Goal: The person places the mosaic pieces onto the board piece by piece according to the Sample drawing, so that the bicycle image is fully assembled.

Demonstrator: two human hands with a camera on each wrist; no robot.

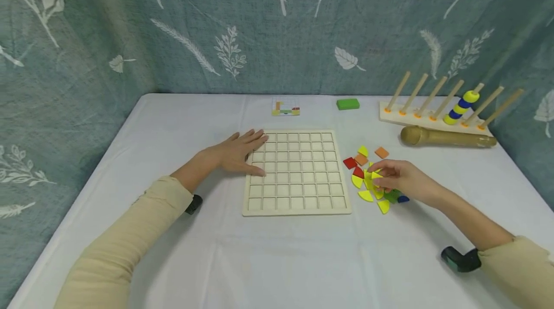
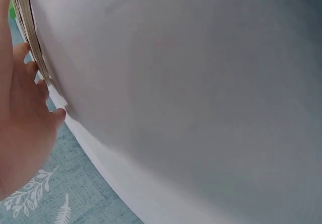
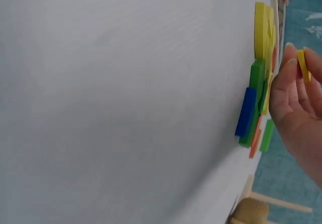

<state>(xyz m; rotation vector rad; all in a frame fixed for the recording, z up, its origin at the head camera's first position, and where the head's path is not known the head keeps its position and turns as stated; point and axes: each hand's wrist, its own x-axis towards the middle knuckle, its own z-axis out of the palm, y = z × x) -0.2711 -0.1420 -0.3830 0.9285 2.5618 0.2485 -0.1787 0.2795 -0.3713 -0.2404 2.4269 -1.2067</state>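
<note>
The left hand (image 1: pixel 240 152) rests with spread fingers on the upper left edge of a pale wooden grid board (image 1: pixel 298 213); in the left wrist view that hand (image 2: pixel 27 128) lies along the board's side (image 2: pixel 31 30). Over the loose pieces right of the board, the right hand (image 1: pixel 404 180) pinches a yellow piece (image 1: pixel 376 175). The right wrist view shows this yellow piece (image 3: pixel 303 65) between the thumb and fingers of the right hand (image 3: pixel 302 103). Yellow, red, orange, green and blue pieces lie below and around it, among them a blue one (image 3: pixel 246 112).
Behind the board lie a small pattern card (image 1: pixel 285 107) and a green block (image 1: pixel 348 104). A peg stand (image 1: pixel 391 114) with yellow and blue beads on one peg is at the back right, a brown cylindrical stick (image 1: pixel 450 137) in front of it. A patterned curtain (image 1: pixel 259 25) hangs behind.
</note>
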